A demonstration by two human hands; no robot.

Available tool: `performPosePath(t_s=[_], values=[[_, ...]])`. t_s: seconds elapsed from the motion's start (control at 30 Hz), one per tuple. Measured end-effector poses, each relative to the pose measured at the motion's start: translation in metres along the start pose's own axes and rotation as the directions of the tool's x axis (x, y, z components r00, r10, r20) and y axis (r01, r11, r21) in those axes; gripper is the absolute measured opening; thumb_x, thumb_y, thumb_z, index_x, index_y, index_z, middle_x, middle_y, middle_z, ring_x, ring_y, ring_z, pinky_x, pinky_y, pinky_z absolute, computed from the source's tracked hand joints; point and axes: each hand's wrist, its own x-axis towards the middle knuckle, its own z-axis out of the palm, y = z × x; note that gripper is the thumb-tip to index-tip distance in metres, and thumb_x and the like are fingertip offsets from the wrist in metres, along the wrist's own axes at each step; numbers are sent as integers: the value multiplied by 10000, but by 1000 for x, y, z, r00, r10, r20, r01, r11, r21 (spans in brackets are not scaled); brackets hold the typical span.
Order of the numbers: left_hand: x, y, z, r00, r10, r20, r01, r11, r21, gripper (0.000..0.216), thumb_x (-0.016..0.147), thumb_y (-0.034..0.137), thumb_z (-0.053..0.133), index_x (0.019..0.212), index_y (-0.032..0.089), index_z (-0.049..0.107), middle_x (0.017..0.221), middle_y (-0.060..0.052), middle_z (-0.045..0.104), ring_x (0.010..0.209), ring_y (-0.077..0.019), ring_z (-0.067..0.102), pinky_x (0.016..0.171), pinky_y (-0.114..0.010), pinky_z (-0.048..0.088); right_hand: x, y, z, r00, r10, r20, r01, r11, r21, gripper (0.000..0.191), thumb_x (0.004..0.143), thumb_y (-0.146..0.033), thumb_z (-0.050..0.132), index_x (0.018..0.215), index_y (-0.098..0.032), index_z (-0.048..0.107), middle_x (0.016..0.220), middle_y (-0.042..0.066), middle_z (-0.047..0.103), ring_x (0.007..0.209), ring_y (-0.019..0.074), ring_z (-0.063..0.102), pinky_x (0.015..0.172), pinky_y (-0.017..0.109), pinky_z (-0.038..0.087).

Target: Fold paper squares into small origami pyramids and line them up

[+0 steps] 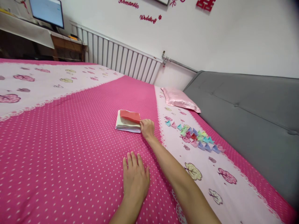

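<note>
A stack of coloured paper squares lies on the pink dotted bedspread. Its top red sheet is lifted and curled at the right edge. My right hand reaches out to that edge, fingers closed on the red sheet's corner. Nearer to me, my left hand lies flat on the bedspread with fingers stretched out, holding nothing. Several small folded paper shapes in pastel colours lie in a row to the right of my right hand.
A pink satin pillow lies by the grey padded headboard at the right. A white radiator runs along the far wall. A desk with a monitor stands at the far left.
</note>
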Motion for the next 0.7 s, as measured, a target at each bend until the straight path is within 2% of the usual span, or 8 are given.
performPosePath(t_s=[0.13,0.27,0.3,0.4,0.5,0.57,0.63,0.7], values=[[0,0,-2,1000,2,-4,-2,1000,-10,542,832,352,326,1273,52,420,1318,-210,421,1250,-336,322,1036,-491,166,-19,4,-27,997,-22,-77,21,1000,-15,238,877,-272,414,918,-185,632,912,75,630,913,209,483,866,338,279],[0,0,-3,999,14,-29,-15,1000,-27,541,826,345,341,1260,36,436,1307,-230,425,1235,-347,339,1027,-492,185,-62,18,-70,994,-73,-77,69,996,-57,189,849,-265,469,824,-201,645,820,55,641,846,198,505,887,340,271],[1,0,-4,999,18,-34,-19,999,-34,543,822,349,350,1254,33,443,1301,-233,431,1230,-350,346,1023,-493,194,-76,21,-80,994,-98,-42,95,993,-70,158,832,-247,494,808,-213,646,802,49,646,835,198,515,879,341,280],[5,-3,-8,999,20,-44,-24,997,-79,510,815,342,368,1195,32,508,1272,-228,465,1207,-342,378,1008,-477,241,-121,31,-109,975,-130,181,141,989,-52,89,773,-243,579,737,-267,657,754,24,664,795,194,557,915,373,257],[11,-7,-14,997,-21,-73,10,989,-148,389,819,209,329,1069,50,582,1204,-195,527,1120,-274,473,964,-397,332,-154,40,-130,897,-133,421,124,991,48,49,721,-278,638,742,-312,666,747,-2,680,765,188,599,936,404,249],[14,-11,-19,989,-95,-116,69,975,-210,352,812,146,297,969,88,607,1147,-160,558,1051,-240,514,895,-360,396,-162,44,-141,858,-149,492,100,987,125,141,686,-302,666,825,-323,663,816,-4,688,795,193,615,913,393,297],[16,-13,-24,973,-161,-167,107,951,-290,321,807,131,291,909,125,596,1052,-120,590,953,-222,550,808,-346,446,-159,43,-148,880,-121,459,48,985,168,161,730,-295,613,886,-306,653,881,6,683,847,193,613,867,356,362],[18,-13,-26,948,-196,-250,93,924,-372,300,802,118,292,888,135,579,1033,-106,588,956,-216,546,805,-341,453,-147,36,-147,946,-29,323,-32,983,183,191,807,-273,500,938,-265,639,953,34,665,919,193,594,843,328,402]])
